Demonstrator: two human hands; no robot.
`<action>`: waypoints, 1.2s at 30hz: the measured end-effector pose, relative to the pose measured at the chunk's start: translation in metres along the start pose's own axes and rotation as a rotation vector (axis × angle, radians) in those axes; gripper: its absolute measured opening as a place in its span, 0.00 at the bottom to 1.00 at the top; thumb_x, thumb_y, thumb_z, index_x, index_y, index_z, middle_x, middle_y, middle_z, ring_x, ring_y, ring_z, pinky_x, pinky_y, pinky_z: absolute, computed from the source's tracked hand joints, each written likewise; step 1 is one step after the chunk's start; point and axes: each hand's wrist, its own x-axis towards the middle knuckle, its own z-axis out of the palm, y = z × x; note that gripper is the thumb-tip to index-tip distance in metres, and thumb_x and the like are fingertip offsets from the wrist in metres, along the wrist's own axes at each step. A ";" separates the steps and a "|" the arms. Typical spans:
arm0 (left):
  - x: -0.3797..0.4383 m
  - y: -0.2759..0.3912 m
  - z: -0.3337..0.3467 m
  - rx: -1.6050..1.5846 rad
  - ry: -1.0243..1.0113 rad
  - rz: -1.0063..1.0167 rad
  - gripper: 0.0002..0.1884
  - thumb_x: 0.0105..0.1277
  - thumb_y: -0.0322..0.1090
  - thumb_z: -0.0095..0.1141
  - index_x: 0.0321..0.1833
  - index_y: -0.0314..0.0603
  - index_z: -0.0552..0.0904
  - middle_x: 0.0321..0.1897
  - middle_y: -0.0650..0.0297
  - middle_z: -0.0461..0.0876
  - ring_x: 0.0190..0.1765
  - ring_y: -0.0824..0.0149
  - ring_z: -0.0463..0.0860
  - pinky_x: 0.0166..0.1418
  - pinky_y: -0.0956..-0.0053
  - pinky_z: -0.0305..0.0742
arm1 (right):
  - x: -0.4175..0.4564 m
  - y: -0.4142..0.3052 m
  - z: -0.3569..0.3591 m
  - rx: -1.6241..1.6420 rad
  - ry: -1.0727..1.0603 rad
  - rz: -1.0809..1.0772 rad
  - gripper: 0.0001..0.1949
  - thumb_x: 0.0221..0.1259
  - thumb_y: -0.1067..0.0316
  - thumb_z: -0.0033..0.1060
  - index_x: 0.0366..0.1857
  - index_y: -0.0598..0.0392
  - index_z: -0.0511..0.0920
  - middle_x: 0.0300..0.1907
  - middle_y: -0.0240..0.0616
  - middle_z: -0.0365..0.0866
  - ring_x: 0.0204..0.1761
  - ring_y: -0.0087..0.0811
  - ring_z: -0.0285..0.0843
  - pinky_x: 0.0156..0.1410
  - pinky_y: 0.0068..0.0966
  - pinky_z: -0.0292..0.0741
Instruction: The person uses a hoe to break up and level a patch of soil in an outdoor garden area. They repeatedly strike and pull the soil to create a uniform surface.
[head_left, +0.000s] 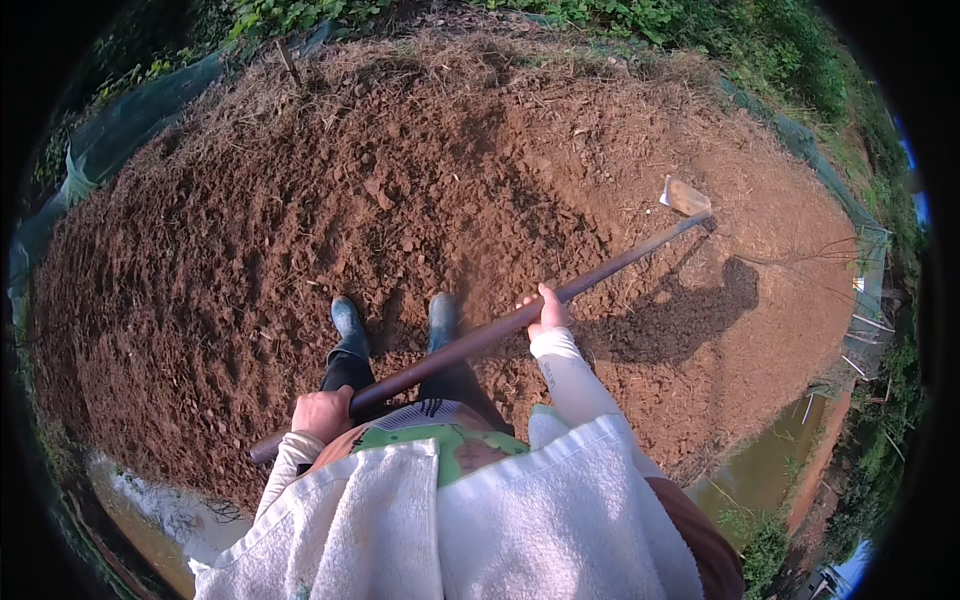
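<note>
A hoe with a long dark handle slants across my body from lower left to upper right. Near its rear end, by my left thigh, my left hand is wrapped around the handle. Farther up the shaft, my right hand grips it with the thumb on top. At the far end the flat metal hoe blade is at the smoother, lighter soil on the right; whether it touches the ground I cannot tell. Turned, clumpy brown soil spreads before me and to the left.
My rubber boots stand in the loose soil. Green netting edges the plot at left and right, with a wooden stake at the far left. Muddy water lies behind on the right. A thin bare branch lies near the right netting.
</note>
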 end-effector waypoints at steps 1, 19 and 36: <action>-0.008 -0.008 -0.001 0.029 -0.013 -0.003 0.10 0.50 0.38 0.52 0.34 0.44 0.77 0.23 0.52 0.80 0.31 0.51 0.81 0.37 0.58 0.74 | 0.010 0.018 -0.003 -0.031 -0.015 0.036 0.10 0.55 0.65 0.59 0.29 0.54 0.66 0.23 0.34 0.66 0.24 0.30 0.69 0.32 0.36 0.75; -0.044 -0.082 0.028 0.016 -0.041 -0.181 0.12 0.43 0.37 0.57 0.33 0.49 0.80 0.26 0.55 0.81 0.34 0.54 0.81 0.40 0.62 0.74 | -0.007 0.094 0.004 0.026 -0.083 0.020 0.09 0.51 0.74 0.57 0.33 0.58 0.67 0.27 0.38 0.70 0.29 0.35 0.72 0.39 0.32 0.76; -0.128 -0.102 0.003 0.049 -0.170 -0.304 0.16 0.40 0.38 0.57 0.36 0.52 0.81 0.24 0.55 0.81 0.32 0.55 0.81 0.41 0.62 0.75 | -0.042 0.186 0.037 -0.074 -0.013 0.330 0.19 0.53 0.74 0.56 0.47 0.60 0.60 0.29 0.43 0.68 0.25 0.37 0.71 0.27 0.40 0.76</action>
